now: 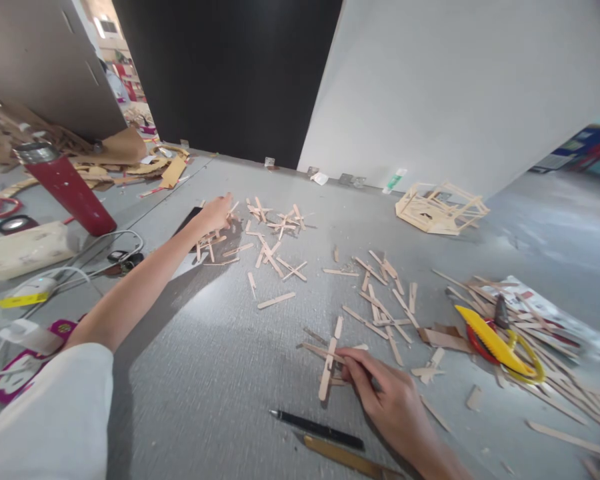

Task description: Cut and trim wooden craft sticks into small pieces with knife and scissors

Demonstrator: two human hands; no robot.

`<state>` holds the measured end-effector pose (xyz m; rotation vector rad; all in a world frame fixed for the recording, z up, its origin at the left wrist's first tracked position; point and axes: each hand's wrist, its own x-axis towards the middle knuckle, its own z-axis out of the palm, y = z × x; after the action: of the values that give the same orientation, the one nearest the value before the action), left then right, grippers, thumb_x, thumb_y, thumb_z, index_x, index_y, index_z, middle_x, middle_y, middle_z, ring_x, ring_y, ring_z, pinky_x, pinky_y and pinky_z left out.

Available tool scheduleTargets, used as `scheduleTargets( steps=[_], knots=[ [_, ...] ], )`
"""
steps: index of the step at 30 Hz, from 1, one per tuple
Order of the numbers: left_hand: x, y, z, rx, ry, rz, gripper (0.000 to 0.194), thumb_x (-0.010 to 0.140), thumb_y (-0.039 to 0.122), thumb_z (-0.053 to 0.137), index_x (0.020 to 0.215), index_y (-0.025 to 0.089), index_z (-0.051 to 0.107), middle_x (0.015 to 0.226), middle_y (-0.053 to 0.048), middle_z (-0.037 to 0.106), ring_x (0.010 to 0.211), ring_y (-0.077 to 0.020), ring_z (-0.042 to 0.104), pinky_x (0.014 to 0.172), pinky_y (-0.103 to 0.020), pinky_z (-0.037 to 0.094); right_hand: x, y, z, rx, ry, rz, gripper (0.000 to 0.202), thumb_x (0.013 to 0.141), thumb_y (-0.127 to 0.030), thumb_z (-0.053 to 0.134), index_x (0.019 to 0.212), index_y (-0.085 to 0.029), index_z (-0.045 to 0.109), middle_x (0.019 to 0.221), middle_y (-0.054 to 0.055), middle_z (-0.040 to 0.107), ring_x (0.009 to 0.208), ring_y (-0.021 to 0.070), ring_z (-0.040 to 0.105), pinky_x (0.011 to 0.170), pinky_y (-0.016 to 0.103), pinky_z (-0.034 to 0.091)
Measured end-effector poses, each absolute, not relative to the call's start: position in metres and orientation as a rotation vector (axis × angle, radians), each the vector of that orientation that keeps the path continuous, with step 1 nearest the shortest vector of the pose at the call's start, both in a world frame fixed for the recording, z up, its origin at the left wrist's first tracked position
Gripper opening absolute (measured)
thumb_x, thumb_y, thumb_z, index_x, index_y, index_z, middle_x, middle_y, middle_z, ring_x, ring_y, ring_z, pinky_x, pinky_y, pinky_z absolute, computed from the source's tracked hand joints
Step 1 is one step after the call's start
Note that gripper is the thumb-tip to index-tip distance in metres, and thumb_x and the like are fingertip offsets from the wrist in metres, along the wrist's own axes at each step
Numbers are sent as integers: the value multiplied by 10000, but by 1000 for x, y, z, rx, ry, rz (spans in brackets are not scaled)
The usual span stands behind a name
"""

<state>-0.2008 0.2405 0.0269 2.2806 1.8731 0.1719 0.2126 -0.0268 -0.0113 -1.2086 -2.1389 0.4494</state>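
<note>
My right hand (387, 393) is closed in a pinch on a cross of wooden craft sticks (326, 373), held just above the table. One stick of the cross points away from me, the other lies across it. My left hand (216, 215) reaches far forward over a group of short wooden stick pieces (210, 247), beside a dark flat object (189, 220). Its fingers look apart and close to the pieces; whether they touch one is hard to make out. More crossed stick pieces (270, 257) lie scattered to its right.
A black pen (320, 429) and a brass-coloured cutter-like tool (347, 459) lie near my right wrist. Rightward are loose sticks (375, 313), a yellow-handled tool (495, 343) and a wooden stick frame (435, 212). A red bottle (73, 187), cables and chargers (33, 333) stand left. Panels rise behind.
</note>
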Motion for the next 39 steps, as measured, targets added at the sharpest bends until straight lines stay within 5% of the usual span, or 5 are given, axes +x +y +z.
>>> scheduleTargets(
  steps=[5, 15, 21, 29, 39],
  knots=[
    [-197, 241, 25, 2259, 1976, 132, 293, 712, 118, 724, 1003, 133, 695, 949, -124, 720, 874, -235, 675, 757, -284, 457, 213, -27, -12, -1230, -2134, 452, 206, 995, -291, 476, 1006, -224, 671, 670, -16, 699, 571, 125, 682, 580, 194, 538],
    [-189, 228, 34, 2262, 1944, 135, 379, 655, 44, 722, 1014, 163, 737, 994, -125, 731, 895, -256, 687, 764, -292, 459, 214, -27, -15, -1210, -2137, 457, 190, 997, -274, 480, 1018, -230, 663, 689, -27, 702, 574, 115, 681, 588, 183, 532],
    [-183, 222, 48, 2189, 1918, 435, 226, 704, 63, 673, 895, 162, 743, 902, -104, 735, 911, -258, 689, 815, -305, 462, 215, -27, -16, -1200, -2140, 447, 181, 999, -264, 481, 1025, -231, 658, 678, -36, 694, 569, 110, 676, 585, 181, 525],
    [-176, 213, 80, 1917, 1709, 1009, 281, 876, 187, 588, 1153, 145, 589, 806, -47, 678, 626, -132, 641, 611, -232, 495, 215, -26, -18, -1184, -2138, 445, 174, 995, -249, 488, 1032, -222, 657, 682, -36, 700, 571, 111, 679, 594, 182, 528],
    [-163, 201, 98, 1359, 1164, 1215, 140, 841, 73, 648, 960, 143, 623, 798, -28, 656, 573, -68, 553, 593, -203, 487, 215, -25, -16, -1246, -2149, 505, 206, 1003, -295, 465, 1033, -241, 661, 694, -30, 702, 589, 126, 677, 604, 212, 533]
  ],
)
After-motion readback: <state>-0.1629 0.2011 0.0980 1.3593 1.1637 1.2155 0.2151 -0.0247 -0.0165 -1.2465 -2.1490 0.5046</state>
